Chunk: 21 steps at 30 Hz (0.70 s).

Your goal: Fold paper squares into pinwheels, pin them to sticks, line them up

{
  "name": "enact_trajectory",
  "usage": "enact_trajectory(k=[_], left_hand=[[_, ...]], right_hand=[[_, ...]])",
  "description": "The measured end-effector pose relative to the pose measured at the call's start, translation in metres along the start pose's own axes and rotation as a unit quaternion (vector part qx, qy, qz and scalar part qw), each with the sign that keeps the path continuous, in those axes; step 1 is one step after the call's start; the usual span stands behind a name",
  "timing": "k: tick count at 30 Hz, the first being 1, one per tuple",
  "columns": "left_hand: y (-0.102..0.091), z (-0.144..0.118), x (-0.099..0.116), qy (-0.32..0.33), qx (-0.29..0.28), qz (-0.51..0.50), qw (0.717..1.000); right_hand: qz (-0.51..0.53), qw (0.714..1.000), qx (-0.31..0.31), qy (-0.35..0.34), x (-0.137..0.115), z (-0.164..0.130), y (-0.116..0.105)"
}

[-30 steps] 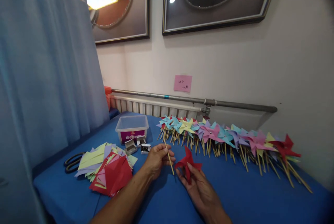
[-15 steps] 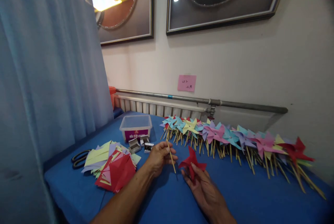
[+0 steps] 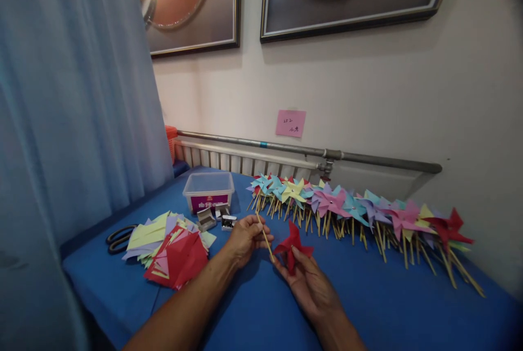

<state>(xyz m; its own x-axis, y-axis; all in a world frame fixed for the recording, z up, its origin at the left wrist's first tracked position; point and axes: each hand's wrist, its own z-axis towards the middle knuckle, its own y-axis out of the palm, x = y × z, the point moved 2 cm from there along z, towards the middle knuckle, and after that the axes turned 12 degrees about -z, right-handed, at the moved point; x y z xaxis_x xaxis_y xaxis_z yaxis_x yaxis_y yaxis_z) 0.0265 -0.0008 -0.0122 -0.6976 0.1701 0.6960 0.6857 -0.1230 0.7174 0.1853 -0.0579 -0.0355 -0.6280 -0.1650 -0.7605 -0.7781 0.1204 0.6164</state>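
Between the thumb and fingers of my left hand [image 3: 245, 237] is a thin wooden stick [image 3: 265, 237], slanting down to the right. My right hand [image 3: 304, 280] pinches a red paper pinwheel [image 3: 292, 246] by its folded middle, thumb on top. The stick's lower end is at the fingertips of my right hand, just left of the pinwheel; whether they touch I cannot tell. Both hands are above the blue tablecloth [image 3: 245, 313]. Left of my left forearm lies a pile of cut paper sheets, with a red sheet [image 3: 188, 261] on top.
Finished pinwheels on sticks [image 3: 327, 201] lie in a long row along the wall side. A clear plastic tub [image 3: 209, 183], small open boxes [image 3: 206, 220] and black-handled scissors [image 3: 118, 239] are at the left. A blue curtain [image 3: 81, 95] hangs beside the table.
My hands have come closer together, so the stick's lower end now meets my right fingertips beside the red pinwheel. The camera view has shifted slightly.
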Motion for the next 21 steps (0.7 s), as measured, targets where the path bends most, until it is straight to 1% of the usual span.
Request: enact_trajectory(k=[4, 11, 14, 18, 21], left_hand=[[0.000, 0.001, -0.001, 0.014, 0.014, 0.033, 0.999], [0.000, 0.002, 0.001, 0.048, 0.014, 0.079, 0.996], [-0.002, 0.003, 0.000, 0.043, 0.018, 0.090, 0.995], [-0.003, 0.004, -0.001, 0.028, 0.008, 0.094, 0.995], [-0.003, 0.005, 0.000, 0.030, 0.015, 0.094, 0.995]], right_hand=[[-0.005, 1.000, 0.010, -0.009, 0.001, 0.001, -0.003], [-0.018, 1.000, 0.014, -0.014, 0.003, 0.005, -0.011], [-0.015, 1.000, 0.020, -0.015, 0.003, 0.005, -0.011], [-0.020, 0.999, 0.033, -0.014, 0.003, 0.005, -0.011], [-0.028, 0.999, 0.039, -0.016, 0.003, 0.005, -0.011]])
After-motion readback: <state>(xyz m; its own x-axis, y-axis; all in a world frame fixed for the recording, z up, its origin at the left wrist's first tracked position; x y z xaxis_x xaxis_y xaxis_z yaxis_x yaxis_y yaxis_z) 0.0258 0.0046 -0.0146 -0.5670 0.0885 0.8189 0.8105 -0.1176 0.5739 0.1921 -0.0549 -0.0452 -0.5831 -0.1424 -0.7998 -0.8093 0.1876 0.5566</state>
